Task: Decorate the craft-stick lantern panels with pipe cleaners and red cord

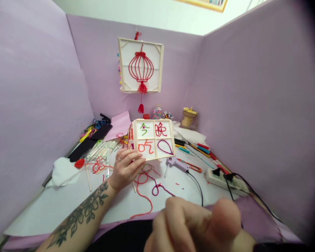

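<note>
My left hand grips the lower left edge of a boxy stick-framed lantern, raised above the table. Its white front is split into panes bearing yarn characters in green, red and orange. In the lower right pane lies a loop of purple yarn. My right hand is large and close to the camera at the bottom, apart from the lantern. Its fingers are curled and the thumb points up; anything between them is hidden. Below the lantern, purple yarn and red yarn trail over the table.
A lilac glue gun lies beside an orange cutter. At the right are a power strip with cables and several pens. Another lantern hangs at the back. A white cloth lies left, near bundled sticks.
</note>
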`<state>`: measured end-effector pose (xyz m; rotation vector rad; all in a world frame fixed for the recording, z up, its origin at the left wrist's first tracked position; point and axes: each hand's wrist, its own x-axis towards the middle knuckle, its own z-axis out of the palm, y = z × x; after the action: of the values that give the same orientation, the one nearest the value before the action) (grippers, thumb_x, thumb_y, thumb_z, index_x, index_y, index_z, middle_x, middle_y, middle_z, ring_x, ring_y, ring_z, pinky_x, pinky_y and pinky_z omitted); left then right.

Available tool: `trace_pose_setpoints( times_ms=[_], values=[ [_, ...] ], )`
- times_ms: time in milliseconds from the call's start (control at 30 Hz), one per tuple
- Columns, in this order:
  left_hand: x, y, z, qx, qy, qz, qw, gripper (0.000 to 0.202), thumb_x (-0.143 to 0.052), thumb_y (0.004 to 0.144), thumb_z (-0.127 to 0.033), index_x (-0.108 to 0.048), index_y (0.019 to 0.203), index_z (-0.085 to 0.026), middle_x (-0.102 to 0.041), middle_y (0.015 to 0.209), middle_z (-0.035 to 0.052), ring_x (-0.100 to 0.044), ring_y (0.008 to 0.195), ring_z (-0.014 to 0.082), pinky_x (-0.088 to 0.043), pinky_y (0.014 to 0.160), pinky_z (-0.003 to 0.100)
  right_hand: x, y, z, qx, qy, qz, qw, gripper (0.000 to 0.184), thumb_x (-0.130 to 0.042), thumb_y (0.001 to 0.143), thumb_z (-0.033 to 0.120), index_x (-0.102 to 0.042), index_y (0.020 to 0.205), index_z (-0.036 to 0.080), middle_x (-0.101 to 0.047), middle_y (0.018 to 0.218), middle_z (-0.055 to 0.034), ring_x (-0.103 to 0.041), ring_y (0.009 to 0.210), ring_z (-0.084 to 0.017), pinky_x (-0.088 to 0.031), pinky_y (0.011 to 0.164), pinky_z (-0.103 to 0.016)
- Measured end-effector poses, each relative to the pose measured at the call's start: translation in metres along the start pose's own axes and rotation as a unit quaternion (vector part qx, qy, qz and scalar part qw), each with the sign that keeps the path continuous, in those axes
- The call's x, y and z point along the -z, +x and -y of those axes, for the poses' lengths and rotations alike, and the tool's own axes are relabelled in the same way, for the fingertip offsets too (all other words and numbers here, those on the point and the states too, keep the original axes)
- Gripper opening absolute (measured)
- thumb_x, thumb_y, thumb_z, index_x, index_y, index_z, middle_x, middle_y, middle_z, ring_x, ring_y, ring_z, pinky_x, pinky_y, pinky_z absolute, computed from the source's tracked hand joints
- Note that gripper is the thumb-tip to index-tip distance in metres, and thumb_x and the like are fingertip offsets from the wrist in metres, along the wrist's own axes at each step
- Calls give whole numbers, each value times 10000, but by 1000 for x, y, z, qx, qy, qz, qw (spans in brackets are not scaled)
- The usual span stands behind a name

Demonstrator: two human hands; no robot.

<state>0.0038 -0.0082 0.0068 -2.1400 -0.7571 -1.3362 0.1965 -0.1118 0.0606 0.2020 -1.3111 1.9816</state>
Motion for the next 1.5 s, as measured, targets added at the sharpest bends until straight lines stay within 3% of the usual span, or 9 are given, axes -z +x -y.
trace_pose_setpoints(
  times_ms=[67, 133, 233, 300, 433, 800, 1033, 1300, 1500],
  values=[
    [0, 0, 1, 2, -1, -3, 1000, 231, -727, 780, -159, -659, 987, -233, -696, 928, 29, -600, 954, 189, -443, 930, 407, 21, -15, 2, 91, -24, -12, 996, 662, -187, 872, 774, -414, 616, 207, -400, 444, 38, -430, 417, -100, -422, 581, -262],
    [0, 0, 1, 3, -1, -9, 1000, 232, -725, 783, -159, -656, 992, -233, -694, 930, 28, -596, 955, 189, -445, 928, 406, 46, -37, 7, 62, -158, -154, 973, 441, -392, 977, 506, -460, 669, 198, -312, 436, 75, -311, 401, -73, -338, 522, -222],
    [-1, 0, 2, 4, 0, -15, 1000, 237, -723, 784, -157, -651, 998, -230, -692, 935, 29, -592, 960, 192, -449, 924, 408, 82, -72, 16, 14, -470, -337, 816, 198, -425, 978, 278, -549, 846, 199, -420, 567, 40, -374, 503, -99, -296, 502, -219],
    [-1, 0, 2, 5, 1, -16, 1000, 244, -723, 783, -154, -650, 1003, -229, -691, 942, 32, -590, 967, 196, -450, 923, 414, 103, -90, 19, 41, -636, -335, 694, 160, -445, 895, 137, -546, 785, 195, -510, 701, -6, -476, 643, -123, -373, 607, -243],
    [-1, -1, 2, 8, 1, -17, 1000, 249, -718, 788, -153, -646, 1010, -241, -690, 946, 25, -595, 974, 194, -453, 919, 411, 126, -98, 19, 62, -752, -260, 602, 227, -366, 736, 14, -444, 620, 192, -474, 677, -3, -474, 631, -122, -373, 611, -246],
    [0, 1, 2, 9, 7, -15, 1000, 251, -716, 789, -154, -648, 1010, -252, -692, 934, 20, -603, 968, 188, -454, 913, 402, 137, -44, 31, 12, -735, -339, 587, 310, -384, 948, 374, -436, 694, 205, -461, 601, 17, -452, 563, -134, -344, 554, -264],
    [1, 2, 4, 14, 12, -11, 1000, 252, -715, 783, -146, -648, 1006, -243, -687, 938, 32, -604, 966, 197, -455, 914, 419, 143, -39, 12, 47, -673, -395, 624, 179, -360, 934, 236, -525, 873, 202, -520, 665, 8, -478, 568, -125, -396, 551, -247],
    [-3, 0, 6, 20, 11, -13, 1000, 251, -720, 781, -166, -653, 1007, -254, -690, 951, 27, -600, 961, 194, -454, 902, 408, 137, -39, 2, -87, -701, -210, 676, 177, -468, 859, 149, -610, 954, 199, -673, 929, -56, -619, 858, -175, -461, 800, -314],
    [-2, 1, 7, 12, 24, -12, 1000, 233, -720, 780, -175, -661, 988, -261, -695, 957, 22, -599, 967, 202, -447, 898, 413, 135, -27, -4, -227, -743, -214, 592, 175, -419, 906, 232, -587, 881, 191, -651, 770, -44, -590, 708, -177, -410, 659, -283]
  ],
)
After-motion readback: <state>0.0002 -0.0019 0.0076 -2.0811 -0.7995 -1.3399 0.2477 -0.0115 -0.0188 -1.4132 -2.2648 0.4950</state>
